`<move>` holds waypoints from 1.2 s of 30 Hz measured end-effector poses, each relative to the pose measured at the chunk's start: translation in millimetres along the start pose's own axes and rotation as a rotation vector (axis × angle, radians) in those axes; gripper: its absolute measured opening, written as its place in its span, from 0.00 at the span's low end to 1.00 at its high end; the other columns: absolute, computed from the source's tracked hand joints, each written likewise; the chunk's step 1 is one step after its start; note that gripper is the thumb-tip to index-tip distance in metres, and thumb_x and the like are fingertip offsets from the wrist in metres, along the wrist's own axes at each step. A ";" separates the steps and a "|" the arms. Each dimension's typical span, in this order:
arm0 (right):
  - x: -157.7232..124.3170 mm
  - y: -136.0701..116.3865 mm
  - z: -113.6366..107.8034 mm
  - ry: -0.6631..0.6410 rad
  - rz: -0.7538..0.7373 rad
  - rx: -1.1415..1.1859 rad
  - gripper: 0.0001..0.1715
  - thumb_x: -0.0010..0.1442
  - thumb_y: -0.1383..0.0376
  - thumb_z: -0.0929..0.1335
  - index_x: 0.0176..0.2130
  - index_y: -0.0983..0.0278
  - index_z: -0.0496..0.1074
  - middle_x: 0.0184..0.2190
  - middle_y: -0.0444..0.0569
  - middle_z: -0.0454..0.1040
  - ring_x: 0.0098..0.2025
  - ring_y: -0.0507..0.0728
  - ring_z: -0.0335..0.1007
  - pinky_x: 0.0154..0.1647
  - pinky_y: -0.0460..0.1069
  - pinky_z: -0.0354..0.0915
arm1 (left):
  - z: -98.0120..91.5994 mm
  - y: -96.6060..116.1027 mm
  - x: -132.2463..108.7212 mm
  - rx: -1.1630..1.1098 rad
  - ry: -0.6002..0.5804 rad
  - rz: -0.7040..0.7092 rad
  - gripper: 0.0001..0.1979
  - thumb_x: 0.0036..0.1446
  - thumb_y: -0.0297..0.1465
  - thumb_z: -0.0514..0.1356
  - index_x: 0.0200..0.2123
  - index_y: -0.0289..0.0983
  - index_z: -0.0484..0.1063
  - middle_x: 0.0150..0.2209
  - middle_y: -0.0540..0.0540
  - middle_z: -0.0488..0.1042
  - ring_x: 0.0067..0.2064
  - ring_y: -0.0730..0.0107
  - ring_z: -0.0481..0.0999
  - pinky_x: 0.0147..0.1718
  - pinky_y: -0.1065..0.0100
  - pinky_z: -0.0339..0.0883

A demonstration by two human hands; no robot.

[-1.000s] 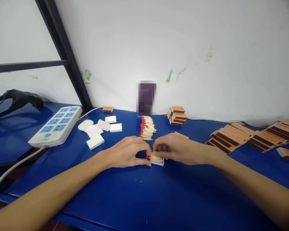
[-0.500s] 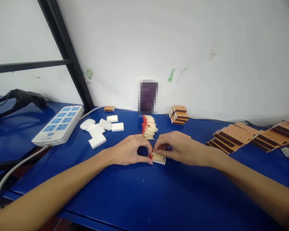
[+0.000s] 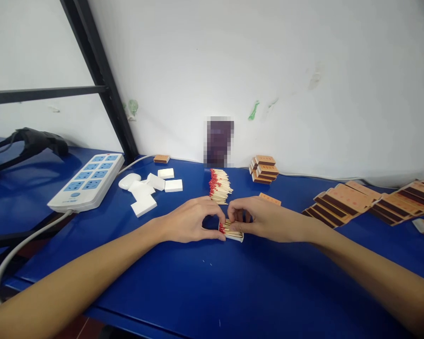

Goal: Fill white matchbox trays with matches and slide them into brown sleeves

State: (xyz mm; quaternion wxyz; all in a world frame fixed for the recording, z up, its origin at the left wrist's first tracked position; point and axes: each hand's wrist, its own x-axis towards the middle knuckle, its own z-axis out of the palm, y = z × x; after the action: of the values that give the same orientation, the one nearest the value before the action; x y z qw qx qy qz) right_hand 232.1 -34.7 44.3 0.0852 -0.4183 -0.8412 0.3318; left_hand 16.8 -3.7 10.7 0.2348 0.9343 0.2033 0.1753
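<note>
White lidless rectangular cardboard tray [image 3: 236, 238]: on glossy blue surface [image 3: 261, 292], between front and back edges; bare left hand [image 3: 196, 220] grips its left end; loosening could let it skid.
Pale wooden matches [image 3: 229, 230]: in tray; bare right hand [image 3: 258, 216] fingers them, hold unclear; pressing could snap sticks.
Red heads [image 3: 221, 228]: rubbing could chip them.

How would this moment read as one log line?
left hand: holds tray | right hand: at matches inside tray | match pile: beyond hands | stacked boxes: near wall
</note>
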 end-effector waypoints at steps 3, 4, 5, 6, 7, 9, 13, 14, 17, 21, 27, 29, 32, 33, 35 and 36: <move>-1.4 1.1 -1.2 -0.027 0.010 -0.007 0.10 0.60 0.59 0.64 0.33 0.62 0.67 0.29 0.43 0.71 0.29 0.51 0.64 0.28 0.46 0.59 | 0.0 0.4 -0.3 0.000 0.003 -0.005 0.14 0.54 0.42 0.64 0.38 0.39 0.71 0.37 0.50 0.74 0.40 0.68 0.70 0.41 0.67 0.61; -2.1 1.6 -1.9 -0.030 0.015 -0.017 0.11 0.60 0.57 0.64 0.33 0.62 0.68 0.30 0.44 0.71 0.30 0.51 0.64 0.28 0.46 0.59 | 0.0 0.5 -0.4 0.004 0.008 -0.014 0.15 0.53 0.42 0.64 0.38 0.39 0.70 0.37 0.50 0.74 0.40 0.68 0.69 0.40 0.67 0.61; -2.9 2.2 -2.8 -0.032 0.023 -0.028 0.12 0.60 0.56 0.64 0.34 0.62 0.68 0.30 0.44 0.71 0.31 0.52 0.64 0.29 0.47 0.59 | 0.1 0.5 -0.5 0.010 0.014 -0.023 0.16 0.53 0.42 0.64 0.39 0.39 0.70 0.37 0.50 0.73 0.39 0.68 0.69 0.39 0.68 0.61; -3.7 2.8 -3.7 -0.034 0.029 -0.035 0.13 0.60 0.54 0.64 0.34 0.61 0.68 0.31 0.44 0.71 0.31 0.52 0.65 0.29 0.47 0.60 | 0.1 0.5 -0.6 0.016 0.019 -0.029 0.16 0.52 0.43 0.64 0.40 0.39 0.70 0.36 0.50 0.73 0.39 0.68 0.69 0.38 0.68 0.61; -4.5 3.3 -4.5 -0.037 0.034 -0.039 0.14 0.60 0.53 0.64 0.35 0.61 0.69 0.32 0.45 0.72 0.32 0.53 0.65 0.30 0.47 0.60 | 0.2 0.4 -0.6 0.024 0.023 -0.029 0.17 0.52 0.43 0.64 0.40 0.39 0.70 0.36 0.50 0.73 0.39 0.68 0.69 0.38 0.68 0.61; -5.8 3.9 -5.6 -0.045 0.036 -0.048 0.15 0.59 0.52 0.64 0.35 0.61 0.69 0.33 0.45 0.72 0.33 0.53 0.66 0.31 0.48 0.61 | 0.4 0.1 -0.6 0.043 0.021 -0.019 0.17 0.53 0.43 0.64 0.42 0.39 0.71 0.36 0.49 0.73 0.39 0.68 0.69 0.38 0.68 0.61; -6.7 4.1 -4.2 -0.027 0.040 -0.103 0.14 0.60 0.54 0.64 0.33 0.60 0.71 0.34 0.45 0.72 0.35 0.53 0.66 0.34 0.48 0.61 | 0.5 -0.6 -0.9 0.084 0.017 -0.001 0.18 0.53 0.44 0.63 0.43 0.39 0.72 0.36 0.47 0.75 0.40 0.66 0.70 0.40 0.67 0.62; -6.7 3.8 -3.4 -0.013 0.046 -0.114 0.14 0.60 0.54 0.64 0.33 0.60 0.71 0.35 0.45 0.72 0.36 0.54 0.66 0.34 0.49 0.61 | 0.5 -0.8 -1.1 0.089 0.020 0.009 0.19 0.54 0.44 0.63 0.43 0.39 0.72 0.37 0.47 0.75 0.40 0.66 0.71 0.40 0.66 0.62; -7.2 2.0 -1.3 0.014 0.060 -0.129 0.14 0.60 0.55 0.63 0.33 0.61 0.72 0.35 0.47 0.72 0.38 0.56 0.66 0.35 0.49 0.61 | 0.8 -1.8 -1.3 0.112 0.022 0.058 0.19 0.56 0.44 0.61 0.45 0.39 0.72 0.38 0.47 0.76 0.40 0.67 0.72 0.41 0.66 0.63; -8.4 -0.7 -1.3 0.025 0.036 -0.145 0.14 0.60 0.55 0.63 0.32 0.61 0.73 0.35 0.48 0.72 0.39 0.57 0.66 0.37 0.51 0.60 | 1.4 -3.1 -1.4 0.179 0.022 0.120 0.18 0.56 0.44 0.60 0.44 0.38 0.74 0.40 0.46 0.77 0.42 0.66 0.73 0.44 0.65 0.62; -5.9 1.9 -3.4 0.031 -0.004 -0.140 0.10 0.60 0.58 0.65 0.33 0.60 0.73 0.35 0.45 0.73 0.37 0.54 0.67 0.37 0.49 0.60 | -0.1 -3.2 -1.5 0.325 0.018 0.213 0.16 0.59 0.43 0.58 0.44 0.38 0.74 0.42 0.46 0.77 0.42 0.66 0.74 0.41 0.66 0.61; -4.5 4.1 -3.9 0.015 0.007 -0.109 0.10 0.59 0.58 0.65 0.33 0.60 0.72 0.34 0.44 0.73 0.35 0.53 0.67 0.35 0.49 0.61 | -0.5 -3.6 -1.6 0.369 0.020 0.239 0.16 0.60 0.43 0.57 0.43 0.38 0.74 0.42 0.47 0.78 0.41 0.67 0.75 0.39 0.66 0.60; -3.4 6.5 -4.1 -0.016 0.034 -0.041 0.10 0.58 0.57 0.66 0.33 0.61 0.72 0.31 0.44 0.74 0.31 0.52 0.67 0.31 0.47 0.61 | -0.8 -3.9 -1.5 0.408 0.024 0.256 0.16 0.60 0.43 0.57 0.43 0.38 0.74 0.42 0.47 0.78 0.39 0.68 0.75 0.38 0.67 0.60; -3.2 6.9 -4.0 -0.023 0.038 -0.024 0.11 0.58 0.57 0.66 0.34 0.61 0.71 0.31 0.44 0.74 0.31 0.52 0.67 0.30 0.47 0.61 | -1.0 -3.7 -1.5 0.414 0.025 0.260 0.16 0.61 0.43 0.57 0.44 0.38 0.74 0.42 0.47 0.78 0.39 0.68 0.75 0.38 0.67 0.60; -2.7 6.8 -3.4 -0.021 0.039 -0.009 0.12 0.58 0.56 0.66 0.35 0.62 0.71 0.30 0.45 0.73 0.30 0.52 0.67 0.29 0.47 0.61 | -1.7 -2.8 -1.4 0.422 0.026 0.265 0.16 0.61 0.43 0.56 0.45 0.39 0.74 0.42 0.47 0.78 0.39 0.68 0.75 0.37 0.67 0.60; -2.3 6.6 -3.0 -0.017 0.042 -0.006 0.12 0.57 0.56 0.66 0.35 0.62 0.71 0.30 0.45 0.73 0.30 0.52 0.67 0.28 0.47 0.61 | -2.1 -2.3 -1.3 0.424 0.023 0.265 0.16 0.61 0.43 0.56 0.45 0.39 0.74 0.42 0.47 0.78 0.39 0.68 0.75 0.37 0.67 0.60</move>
State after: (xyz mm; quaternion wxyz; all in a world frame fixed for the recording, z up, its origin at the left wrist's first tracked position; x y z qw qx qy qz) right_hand 239.1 -32.2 42.8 0.0698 -0.4332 -0.8340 0.3345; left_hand 14.1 -1.7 10.9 0.0060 0.9790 0.1140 0.1688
